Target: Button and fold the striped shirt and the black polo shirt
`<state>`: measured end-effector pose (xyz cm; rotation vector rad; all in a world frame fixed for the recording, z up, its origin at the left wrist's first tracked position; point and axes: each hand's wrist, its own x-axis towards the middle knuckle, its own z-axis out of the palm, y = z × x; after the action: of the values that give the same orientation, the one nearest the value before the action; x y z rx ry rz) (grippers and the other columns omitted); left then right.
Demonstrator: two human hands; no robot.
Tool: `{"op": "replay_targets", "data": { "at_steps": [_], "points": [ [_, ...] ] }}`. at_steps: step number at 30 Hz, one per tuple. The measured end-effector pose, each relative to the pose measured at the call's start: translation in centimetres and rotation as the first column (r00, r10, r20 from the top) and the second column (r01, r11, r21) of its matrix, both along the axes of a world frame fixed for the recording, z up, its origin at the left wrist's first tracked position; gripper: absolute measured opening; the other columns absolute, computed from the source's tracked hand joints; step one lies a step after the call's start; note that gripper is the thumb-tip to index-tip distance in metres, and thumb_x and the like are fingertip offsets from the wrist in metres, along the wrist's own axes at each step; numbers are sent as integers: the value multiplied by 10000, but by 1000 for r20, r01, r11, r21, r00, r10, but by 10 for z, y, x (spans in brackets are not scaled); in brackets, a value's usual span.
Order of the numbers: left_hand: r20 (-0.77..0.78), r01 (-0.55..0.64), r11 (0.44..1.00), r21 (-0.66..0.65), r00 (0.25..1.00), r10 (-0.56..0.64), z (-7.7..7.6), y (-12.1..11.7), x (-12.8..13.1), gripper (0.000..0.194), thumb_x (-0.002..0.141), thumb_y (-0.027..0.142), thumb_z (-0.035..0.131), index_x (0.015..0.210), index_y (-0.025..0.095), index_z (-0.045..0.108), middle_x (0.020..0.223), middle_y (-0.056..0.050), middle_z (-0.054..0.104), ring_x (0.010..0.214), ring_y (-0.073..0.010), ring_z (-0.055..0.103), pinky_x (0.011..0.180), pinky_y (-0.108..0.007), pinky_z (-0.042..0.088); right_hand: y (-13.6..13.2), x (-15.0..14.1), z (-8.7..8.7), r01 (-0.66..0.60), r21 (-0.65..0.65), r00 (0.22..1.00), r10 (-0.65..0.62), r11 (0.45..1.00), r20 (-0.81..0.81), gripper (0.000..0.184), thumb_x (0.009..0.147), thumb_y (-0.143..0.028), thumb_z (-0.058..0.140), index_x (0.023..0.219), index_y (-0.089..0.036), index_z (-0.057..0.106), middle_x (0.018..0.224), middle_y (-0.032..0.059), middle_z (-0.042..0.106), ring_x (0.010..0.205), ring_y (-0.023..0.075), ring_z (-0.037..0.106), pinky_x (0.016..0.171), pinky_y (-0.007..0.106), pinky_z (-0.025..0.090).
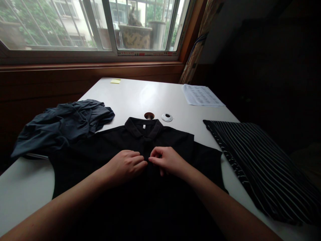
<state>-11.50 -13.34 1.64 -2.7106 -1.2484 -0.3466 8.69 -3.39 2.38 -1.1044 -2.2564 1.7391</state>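
Note:
A black polo shirt [173,135] lies spread on the white table, its collar toward the window and a small white label inside the neck. Over the front placket, just below the collar, both hands meet with a small gap between them. My left hand [129,164] is closed, its fingers curled down at the placket. Thumb and forefinger of my right hand [167,160] are pinched together at the same strip of cloth. The dark fabric hides whether a button or only a fold sits between the fingers.
A crumpled dark blue-grey garment [67,122] lies on the left, partly against the shirt. At the right is a black striped garment [260,160]. Printed sheets [202,95], a yellow sticky note [115,81], a cable hole [149,115] and its white cover [167,117] are farther back on the table [135,93].

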Motion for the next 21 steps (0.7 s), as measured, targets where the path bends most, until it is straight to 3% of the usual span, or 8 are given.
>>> {"op": "replay_targets", "data": {
  "at_steps": [21],
  "points": [
    [-12,83,995,-53,996,-83,6,-2,-7,178,1022,223,498,1134,181,630,830,-8,644,692,-159,561,586,-323,408,0,1,0,3,-14,1000,-3,1000,-7,93,871,-279,656,859,-187,649,657,-60,631,395,79,607,305,140,346]
  ]
}}
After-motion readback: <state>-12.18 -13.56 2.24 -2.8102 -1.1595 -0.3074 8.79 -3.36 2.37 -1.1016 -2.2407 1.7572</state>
